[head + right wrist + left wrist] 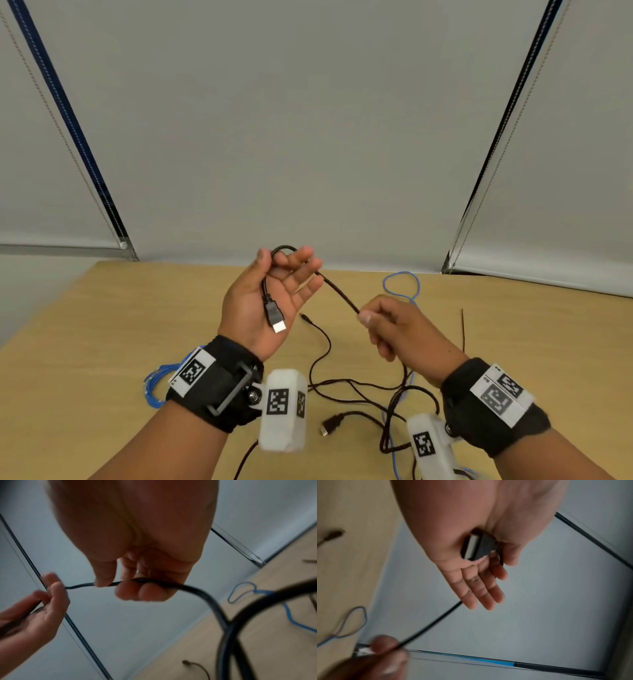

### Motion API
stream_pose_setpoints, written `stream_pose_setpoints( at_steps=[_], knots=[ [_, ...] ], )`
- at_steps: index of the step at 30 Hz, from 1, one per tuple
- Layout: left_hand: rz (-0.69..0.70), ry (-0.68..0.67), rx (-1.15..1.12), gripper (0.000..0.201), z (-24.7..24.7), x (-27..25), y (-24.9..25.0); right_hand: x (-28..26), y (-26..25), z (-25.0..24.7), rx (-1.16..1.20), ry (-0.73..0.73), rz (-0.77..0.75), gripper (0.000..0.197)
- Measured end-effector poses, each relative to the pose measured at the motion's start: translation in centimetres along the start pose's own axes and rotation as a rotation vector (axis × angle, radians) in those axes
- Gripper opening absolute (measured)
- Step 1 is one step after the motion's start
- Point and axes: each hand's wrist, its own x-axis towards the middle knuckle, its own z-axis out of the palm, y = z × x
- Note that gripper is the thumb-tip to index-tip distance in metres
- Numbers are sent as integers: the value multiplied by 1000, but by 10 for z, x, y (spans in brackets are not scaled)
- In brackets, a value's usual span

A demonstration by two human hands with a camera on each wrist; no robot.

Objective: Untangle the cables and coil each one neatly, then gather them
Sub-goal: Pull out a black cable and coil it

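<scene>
My left hand [284,260] is raised palm up over the wooden table [120,325], fingers nearly straight. A black cable [339,293] has its flat silver-tipped plug [275,318] lying on that palm. It runs up between thumb and index finger, loops over the fingers and stretches to my right hand [368,320]. That hand pinches it between thumb and fingers. The left wrist view shows the plug [477,546] on the palm and the cable [436,620] slanting down. In the right wrist view my right hand [111,585] grips the cable [197,589], which drops toward the table.
A tangle of black cables [387,394] lies on the table under my right wrist, with a loose plug [332,423] and a thin jack end [305,317]. A coiled blue cable [152,387] sits at the left. A loose blue loop [400,284] lies near the far edge.
</scene>
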Motion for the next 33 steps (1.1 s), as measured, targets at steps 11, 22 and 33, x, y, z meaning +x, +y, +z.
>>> stream_pose_setpoints(
  at_steps=[11, 22, 33],
  knots=[
    [-27, 237, 588, 64, -3, -16, -29, -6, 10, 16, 483, -36, 190, 20],
    [-392, 5, 948, 32, -37, -46, -75, 16, -2, -29, 787, 267, 200, 22],
    [-169, 498, 821, 32, -86, -46, -20, 19, 15, -93, 178, 308, 396, 32]
  ],
)
